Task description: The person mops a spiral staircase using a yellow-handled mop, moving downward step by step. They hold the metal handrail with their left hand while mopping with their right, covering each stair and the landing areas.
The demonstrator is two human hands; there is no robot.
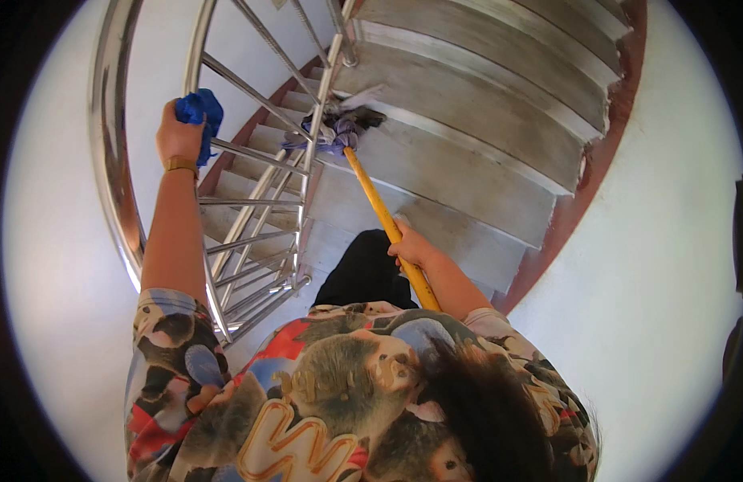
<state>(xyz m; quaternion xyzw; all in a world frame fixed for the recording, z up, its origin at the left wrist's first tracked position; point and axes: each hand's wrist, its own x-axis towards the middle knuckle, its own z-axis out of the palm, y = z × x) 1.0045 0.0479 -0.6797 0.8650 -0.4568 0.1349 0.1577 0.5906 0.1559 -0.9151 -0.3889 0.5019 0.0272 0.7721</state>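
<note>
My left hand point(180, 135) grips a crumpled blue cloth point(204, 114) against an upper metal rail point(196, 54) of the stair railing. In my right hand point(412, 244) is the yellow handle point(374, 193) of a mop, held slantwise before my body. The rag mop head point(341, 128), with purple, black and pale strips, rests on a stair tread beside the railing. Some strips reach around the foot of the bars. Part of the handle's lower end is hidden by my right forearm and shirt.
Worn grey stairs point(467, 114) curve upward ahead and to the right, edged by a red-brown skirting point(609, 120) along a white wall point(666, 199). A thick polished handrail point(109, 120) bends along the left. Lower steps point(245, 172) show through the metal bars point(257, 156).
</note>
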